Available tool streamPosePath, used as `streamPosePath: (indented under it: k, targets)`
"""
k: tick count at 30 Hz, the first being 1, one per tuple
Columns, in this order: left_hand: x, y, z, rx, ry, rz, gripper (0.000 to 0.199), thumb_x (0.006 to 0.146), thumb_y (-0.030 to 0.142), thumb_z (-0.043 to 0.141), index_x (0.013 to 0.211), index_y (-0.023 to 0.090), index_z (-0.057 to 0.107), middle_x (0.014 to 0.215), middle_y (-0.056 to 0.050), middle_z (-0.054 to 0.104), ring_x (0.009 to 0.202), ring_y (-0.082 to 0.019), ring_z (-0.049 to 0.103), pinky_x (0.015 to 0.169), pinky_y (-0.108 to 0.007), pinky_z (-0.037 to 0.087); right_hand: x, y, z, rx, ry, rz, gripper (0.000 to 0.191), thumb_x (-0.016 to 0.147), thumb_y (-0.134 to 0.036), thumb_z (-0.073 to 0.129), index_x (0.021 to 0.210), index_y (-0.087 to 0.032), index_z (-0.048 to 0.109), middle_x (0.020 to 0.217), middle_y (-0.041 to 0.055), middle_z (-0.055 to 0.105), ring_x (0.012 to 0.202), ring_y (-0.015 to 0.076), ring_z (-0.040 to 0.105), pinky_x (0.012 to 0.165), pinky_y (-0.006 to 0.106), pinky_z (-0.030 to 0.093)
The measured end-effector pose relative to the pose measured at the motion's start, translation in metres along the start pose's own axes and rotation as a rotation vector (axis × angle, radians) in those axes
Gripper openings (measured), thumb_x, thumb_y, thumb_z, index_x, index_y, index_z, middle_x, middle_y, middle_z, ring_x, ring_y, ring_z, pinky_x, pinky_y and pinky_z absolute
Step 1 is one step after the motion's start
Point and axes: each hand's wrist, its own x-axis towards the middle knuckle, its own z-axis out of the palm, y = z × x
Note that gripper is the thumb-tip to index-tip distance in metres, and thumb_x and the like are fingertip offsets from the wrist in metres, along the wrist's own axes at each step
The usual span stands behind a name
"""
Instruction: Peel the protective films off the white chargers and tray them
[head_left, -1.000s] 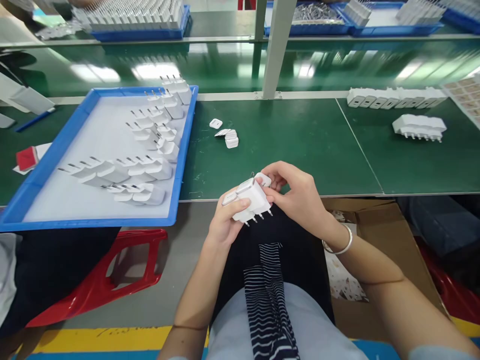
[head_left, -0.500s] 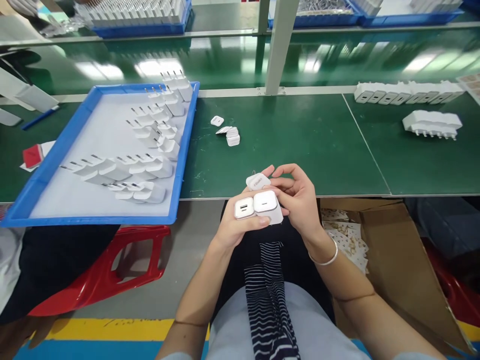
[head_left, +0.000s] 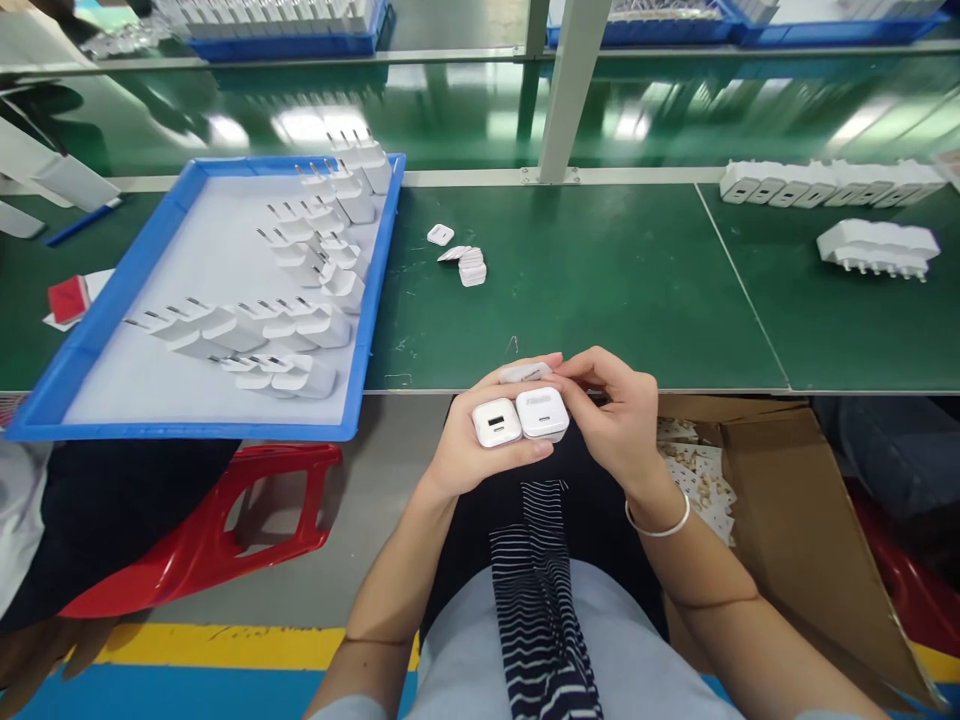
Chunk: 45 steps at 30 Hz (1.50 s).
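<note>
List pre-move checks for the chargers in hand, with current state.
1. Left hand grips two white chargers side by side: ok.
2. Port faces turned up toward the camera: ok.
3. Right hand touches the right charger and a third white piece behind: ok.
4. Third piece seated or loose: cannot tell.
5. Blue tray has bare floor at its near left: ok.
6. Prongs undamaged: cannot tell, hidden below.
</note>
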Motion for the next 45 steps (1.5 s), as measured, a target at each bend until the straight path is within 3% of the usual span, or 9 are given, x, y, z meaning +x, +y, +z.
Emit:
streamPosePath:
  k: [5, 9, 14, 19, 22, 26, 31, 45]
  targets:
    - [0.001, 0.002, 0.005, 0.072, -0.021, 0.054, 0.051, 0.069, 0.022, 0.090, 0.118, 0.025, 0.076, 0.139, -0.013, 0.066, 0.130, -0.031, 0.062, 0.113, -0.050, 0.049, 0.003, 0.001, -0.008, -0.068, -0.025, -0.052, 0.021, 0.087, -0.005, 0.063, 0.074, -0.021, 0.061, 0.064, -0.0071, 0.065, 0.055, 0.0071, 0.061, 0.054, 0.018, 0.048]
    - [0.000, 0.003, 0.004, 0.042, -0.038, 0.015, 0.051, 0.069, 0.025, 0.090, 0.118, 0.024, 0.076, 0.136, -0.013, 0.068, 0.131, -0.032, 0.061, 0.116, -0.051, 0.047, 0.005, 0.004, -0.013, 0.031, -0.049, 0.022, 0.018, 0.089, -0.013, 0.067, 0.074, -0.022, 0.061, 0.066, -0.0047, 0.065, 0.057, 0.0103, 0.060, 0.056, 0.023, 0.049]
    - [-0.003, 0.003, 0.002, -0.065, -0.021, -0.069, 0.050, 0.071, 0.033, 0.088, 0.118, 0.022, 0.076, 0.126, -0.014, 0.072, 0.104, -0.029, 0.075, 0.089, -0.043, 0.065, 0.011, 0.004, -0.027, 0.329, -0.010, 0.234, 0.017, 0.091, -0.028, 0.070, 0.078, -0.023, 0.060, 0.061, -0.0026, 0.061, 0.053, 0.0131, 0.056, 0.049, 0.027, 0.043]
    - [0.001, -0.001, 0.006, 0.319, 0.101, 0.157, 0.046, 0.074, 0.024, 0.086, 0.119, 0.023, 0.074, 0.129, -0.013, 0.071, 0.117, -0.028, 0.069, 0.100, -0.046, 0.060, 0.000, -0.010, -0.038, 0.496, 0.024, 0.333, 0.015, 0.091, -0.029, 0.071, 0.081, -0.022, 0.062, 0.056, -0.0035, 0.056, 0.049, 0.0110, 0.047, 0.047, 0.025, 0.035]
    - [0.004, -0.004, 0.009, 0.564, 0.150, 0.289, 0.044, 0.078, 0.020, 0.081, 0.120, 0.021, 0.072, 0.128, -0.013, 0.071, 0.114, -0.025, 0.070, 0.102, -0.045, 0.059, -0.012, -0.024, -0.040, 0.452, -0.091, 0.421, 0.017, 0.092, -0.025, 0.071, 0.076, -0.021, 0.064, 0.056, -0.0033, 0.056, 0.050, 0.0097, 0.046, 0.048, 0.024, 0.034]
    - [0.006, -0.006, 0.009, 0.710, 0.103, 0.344, 0.047, 0.082, 0.017, 0.076, 0.127, 0.019, 0.067, 0.133, -0.014, 0.068, 0.120, -0.025, 0.068, 0.102, -0.043, 0.059, -0.016, -0.035, -0.038, 0.380, -0.237, 0.497, 0.020, 0.087, -0.026, 0.076, 0.071, -0.018, 0.067, 0.053, -0.0035, 0.054, 0.050, 0.0088, 0.046, 0.049, 0.024, 0.033]
    - [0.005, -0.005, 0.008, 0.775, 0.036, 0.345, 0.048, 0.084, 0.016, 0.073, 0.132, 0.017, 0.062, 0.135, -0.017, 0.065, 0.124, -0.026, 0.065, 0.101, -0.040, 0.059, -0.006, -0.033, -0.034, 0.396, -0.325, 0.556, 0.022, 0.080, -0.033, 0.083, 0.071, -0.017, 0.070, 0.053, -0.0029, 0.055, 0.048, 0.0088, 0.045, 0.048, 0.024, 0.033]
    - [0.003, -0.002, 0.012, 0.818, 0.028, 0.323, 0.044, 0.088, 0.021, 0.070, 0.130, 0.019, 0.062, 0.134, -0.014, 0.066, 0.123, -0.025, 0.066, 0.102, -0.041, 0.059, 0.004, -0.022, -0.035, 0.463, -0.442, 0.615, 0.028, 0.074, -0.039, 0.088, 0.069, -0.017, 0.072, 0.052, -0.0032, 0.053, 0.051, 0.0091, 0.044, 0.052, 0.026, 0.035]
